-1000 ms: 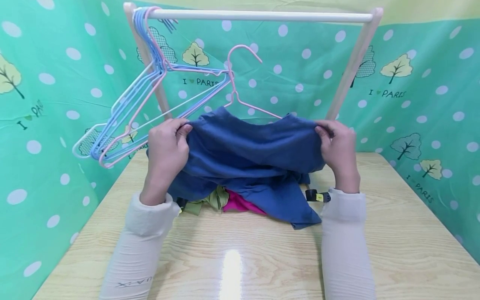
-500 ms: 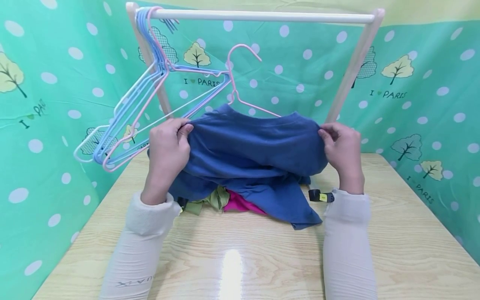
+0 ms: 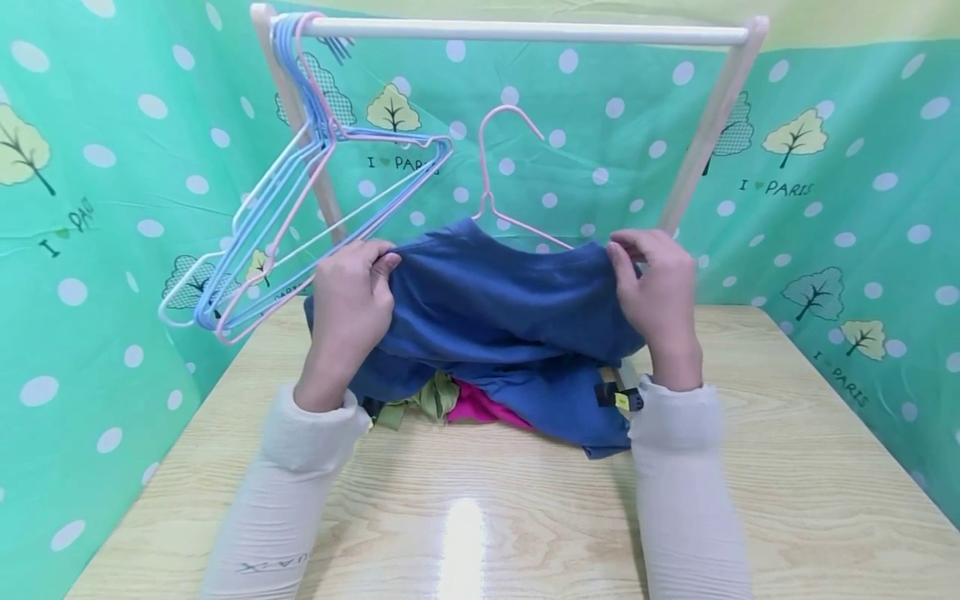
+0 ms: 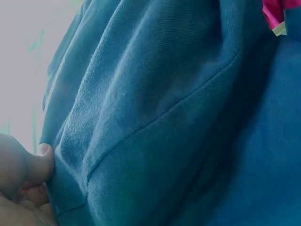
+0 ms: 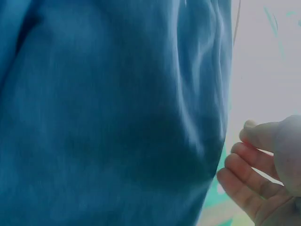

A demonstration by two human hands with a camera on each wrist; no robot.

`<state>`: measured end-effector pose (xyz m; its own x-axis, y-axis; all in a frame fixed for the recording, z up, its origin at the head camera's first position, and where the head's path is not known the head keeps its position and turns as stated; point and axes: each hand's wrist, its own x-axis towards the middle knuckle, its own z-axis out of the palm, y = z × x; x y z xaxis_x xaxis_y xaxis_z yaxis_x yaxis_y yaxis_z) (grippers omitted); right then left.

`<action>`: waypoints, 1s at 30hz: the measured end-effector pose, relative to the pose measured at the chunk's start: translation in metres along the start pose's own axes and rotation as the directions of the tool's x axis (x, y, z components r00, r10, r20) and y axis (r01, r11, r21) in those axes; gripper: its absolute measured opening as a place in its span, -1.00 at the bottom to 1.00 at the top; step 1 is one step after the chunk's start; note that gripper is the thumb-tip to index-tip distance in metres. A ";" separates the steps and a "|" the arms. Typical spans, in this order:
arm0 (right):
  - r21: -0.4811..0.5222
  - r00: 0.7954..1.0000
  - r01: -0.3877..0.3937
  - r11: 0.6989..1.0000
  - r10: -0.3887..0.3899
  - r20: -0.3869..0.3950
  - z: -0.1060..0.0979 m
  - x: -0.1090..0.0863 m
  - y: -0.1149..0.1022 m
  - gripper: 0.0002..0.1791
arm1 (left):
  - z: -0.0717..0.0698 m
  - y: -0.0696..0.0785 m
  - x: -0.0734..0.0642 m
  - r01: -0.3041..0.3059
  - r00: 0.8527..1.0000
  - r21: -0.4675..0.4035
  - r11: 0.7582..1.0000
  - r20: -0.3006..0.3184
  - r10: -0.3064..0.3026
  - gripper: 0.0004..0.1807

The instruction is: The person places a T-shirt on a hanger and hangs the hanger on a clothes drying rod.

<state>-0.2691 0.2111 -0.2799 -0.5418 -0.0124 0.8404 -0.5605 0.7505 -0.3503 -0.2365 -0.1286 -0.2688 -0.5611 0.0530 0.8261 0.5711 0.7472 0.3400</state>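
A blue T-shirt point(image 3: 510, 292) hangs over a pink hanger point(image 3: 486, 167) whose hook stands up through the neckline. My left hand point(image 3: 352, 292) pinches the shirt's left shoulder between thumb and fingers; the left wrist view also shows the thumb point(image 4: 43, 157) on the cloth edge by a seam. At the right shoulder is my right hand point(image 3: 658, 283). In the right wrist view its fingers point(image 5: 249, 183) are loosely bent and a little apart from the cloth's edge. The hanger's lower part is hidden inside the shirt.
A rack with a white rail point(image 3: 525, 32) stands behind. Several blue and pink hangers point(image 3: 300, 158) hang at its left end. Green cloth point(image 3: 431, 400) and magenta cloth point(image 3: 480, 404) lie under the shirt on the wooden table point(image 3: 525, 517).
My right hand has let go of the shoulder edge and moved left, closer to the neckline. The shirt and pink hanger have shifted slightly right and down with my left hand.
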 end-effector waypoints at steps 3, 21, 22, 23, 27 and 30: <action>0.023 0.999 0.051 0.998 -0.051 -0.008 0.009 0.000 -0.009 -0.77 | 0.001 0.001 -0.001 -0.004 1.000 -0.004 1.000 0.005 0.004 -0.78; 0.054 0.977 0.212 0.976 -0.210 -0.026 0.042 -0.006 -0.045 -0.75 | 0.013 0.014 -0.006 -0.056 0.997 0.001 0.998 0.055 0.055 -0.79; 0.050 0.977 0.215 0.975 -0.214 -0.027 0.042 -0.007 -0.046 -0.76 | 0.013 0.015 -0.006 -0.053 0.996 -0.002 0.999 0.064 0.053 -0.79; 0.046 0.976 0.218 0.975 -0.217 -0.026 0.042 -0.007 -0.047 -0.77 | 0.013 0.016 -0.007 -0.053 0.996 -0.003 0.999 0.075 0.053 -0.79; 0.037 0.976 0.218 0.975 -0.217 -0.024 0.041 -0.007 -0.049 -0.81 | 0.010 0.015 -0.006 -0.048 0.990 -0.016 0.999 0.135 0.050 -0.78; 0.032 0.976 0.215 0.976 -0.214 -0.027 0.040 -0.007 -0.049 -0.81 | 0.005 0.013 -0.004 -0.032 0.983 -0.019 0.999 0.181 0.035 -0.79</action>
<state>-0.2634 0.1478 -0.2853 -0.3917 -0.1549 0.9070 -0.6836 0.7087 -0.1742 -0.2299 -0.1162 -0.2698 -0.6397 0.1983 0.7426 0.6003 0.7322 0.3217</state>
